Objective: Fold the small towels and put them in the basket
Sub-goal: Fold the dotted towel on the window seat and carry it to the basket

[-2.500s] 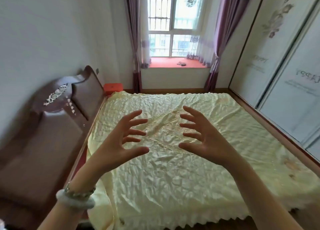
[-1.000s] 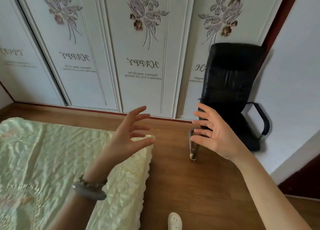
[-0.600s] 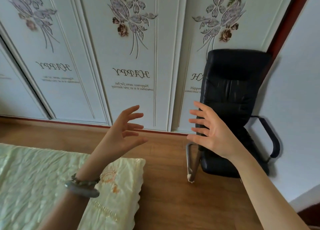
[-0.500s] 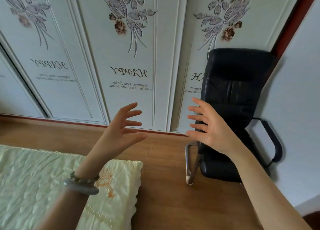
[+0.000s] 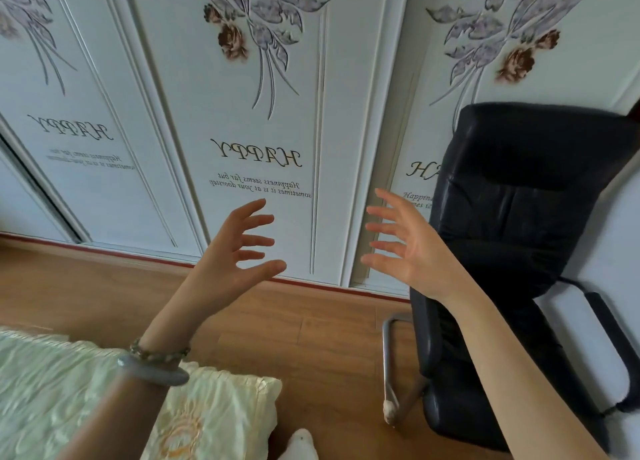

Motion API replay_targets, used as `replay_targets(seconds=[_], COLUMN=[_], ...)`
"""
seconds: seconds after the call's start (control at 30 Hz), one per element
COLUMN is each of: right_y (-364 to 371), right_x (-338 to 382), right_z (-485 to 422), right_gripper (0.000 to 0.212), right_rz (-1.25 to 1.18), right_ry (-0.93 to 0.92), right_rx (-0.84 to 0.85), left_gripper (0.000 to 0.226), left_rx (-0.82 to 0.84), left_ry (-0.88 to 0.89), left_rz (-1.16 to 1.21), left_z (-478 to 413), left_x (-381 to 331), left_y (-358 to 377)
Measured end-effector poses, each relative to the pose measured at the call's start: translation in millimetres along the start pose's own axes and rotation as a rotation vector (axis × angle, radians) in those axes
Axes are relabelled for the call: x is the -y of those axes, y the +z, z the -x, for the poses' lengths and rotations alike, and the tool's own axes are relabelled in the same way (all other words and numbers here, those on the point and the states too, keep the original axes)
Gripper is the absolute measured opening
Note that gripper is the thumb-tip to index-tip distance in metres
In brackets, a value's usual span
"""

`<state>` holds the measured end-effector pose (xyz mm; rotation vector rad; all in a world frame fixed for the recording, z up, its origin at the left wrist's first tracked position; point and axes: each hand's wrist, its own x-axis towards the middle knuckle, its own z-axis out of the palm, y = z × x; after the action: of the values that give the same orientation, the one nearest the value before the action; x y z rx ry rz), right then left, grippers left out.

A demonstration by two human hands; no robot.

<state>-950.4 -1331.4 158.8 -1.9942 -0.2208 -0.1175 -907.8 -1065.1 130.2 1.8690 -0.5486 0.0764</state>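
Head view, single frame.

Left hand: raised in the air, palm turned inward, fingers spread apart and slightly bent, holding nothing. Grey bangle and a beaded bracelet on the wrist.

Right hand: raised level with the left, palm facing it, fingers apart, holding nothing. The two hands are apart, with a clear gap between the fingertips.

Beyond the fingers: white wardrobe doors with flower prints and mirrored "HAPPY" lettering.

Behind and to the right of the right fingers: black office chair on a metal tube frame, with its backrest against the doors.

Below the fingers: wooden floor. Below and to the left of the left fingers, under the left forearm: corner of a bed under a pale yellow-green quilted cover.

At the bottom edge, between the forearms: a small white object, cut off; identity unclear.

Towels and basket: position cannot be told from this view.
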Motion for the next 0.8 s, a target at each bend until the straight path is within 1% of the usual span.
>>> replay_targets(seconds=[0.23,0.4,0.67,0.8], right_y=[-2,12,61,91], right_x=[-28,-37,-58,-68], right_z=[-135,-214,-364,-451], right_gripper=[0.084,0.085,0.087,0.087], right_rz=[-0.079,-0.114,-0.111,-0.092], right_ry=[-0.01,-0.01,-0.076,-0.133], right_rx=[0.033,0.117,0.327,0.469], left_gripper=[0.085,0.089,0.091,0.093], left_rx=[-0.014,-0.028,-0.205,-0.342], left_ry=[0.002,-0.03,-0.132,-0.202], left_rz=[-0.038,-0.057,-0.086,-0.115], left_z=[-118,-171,-232,-266], left_x=[45,76,143,179], left_y=[-30,-54,-106,-139])
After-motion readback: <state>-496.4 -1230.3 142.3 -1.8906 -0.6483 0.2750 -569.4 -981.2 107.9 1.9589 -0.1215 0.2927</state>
